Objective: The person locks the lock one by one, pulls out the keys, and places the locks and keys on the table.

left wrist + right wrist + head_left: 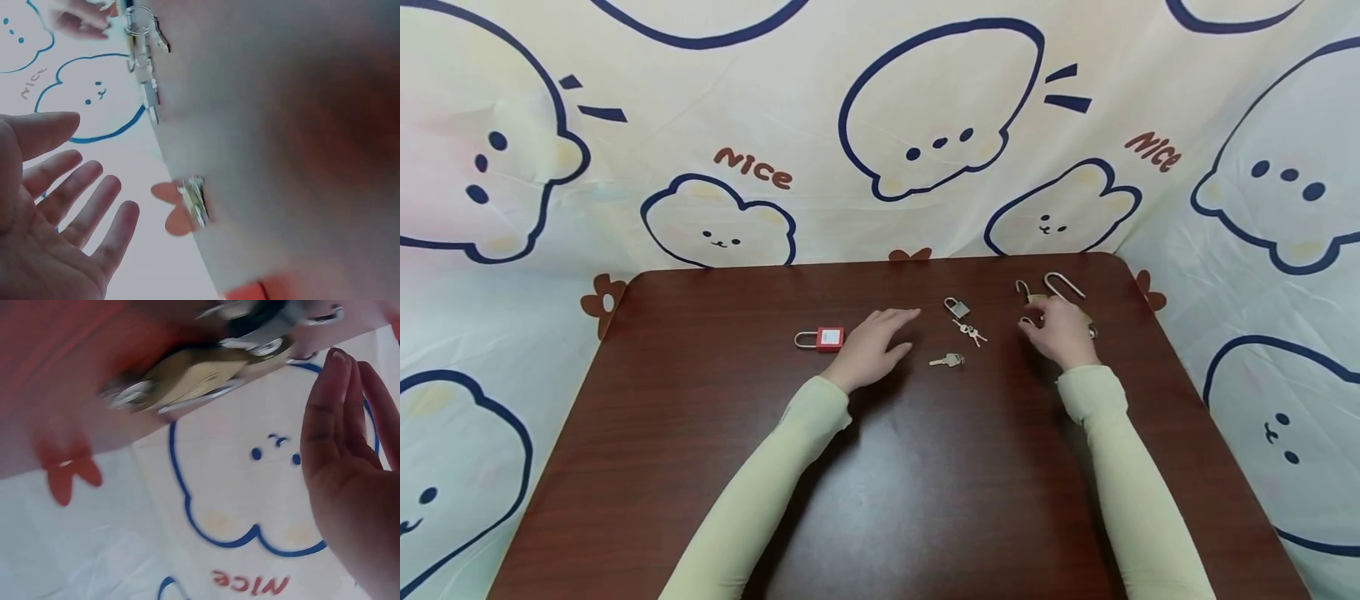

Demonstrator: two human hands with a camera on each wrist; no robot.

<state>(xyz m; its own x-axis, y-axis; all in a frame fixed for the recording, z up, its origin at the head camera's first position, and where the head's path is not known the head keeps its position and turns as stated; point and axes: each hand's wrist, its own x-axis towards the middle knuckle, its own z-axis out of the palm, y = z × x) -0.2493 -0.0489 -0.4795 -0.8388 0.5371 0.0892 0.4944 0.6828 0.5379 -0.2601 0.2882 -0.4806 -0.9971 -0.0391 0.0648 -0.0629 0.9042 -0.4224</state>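
My left hand point(870, 346) hovers over the table with its fingers extended, beside a red padlock point(830, 338) with a white label. In the left wrist view its palm shows nothing in it. Right of that hand lie a small silver padlock point(958, 308), a bunch of keys point(970, 332) and a separate key point(947, 360). At the far right my right hand point(1060, 332) reaches over a group of padlocks, partly hiding them. A long shackle point(1063, 285) sticks out past it. The right wrist view shows a brass padlock point(200, 378) near its straight fingers.
Everything lies on a dark brown wooden table point(880, 500) with rounded far corners. A pale curtain point(820, 100) printed with cartoon bears hangs close behind the table and along both sides.
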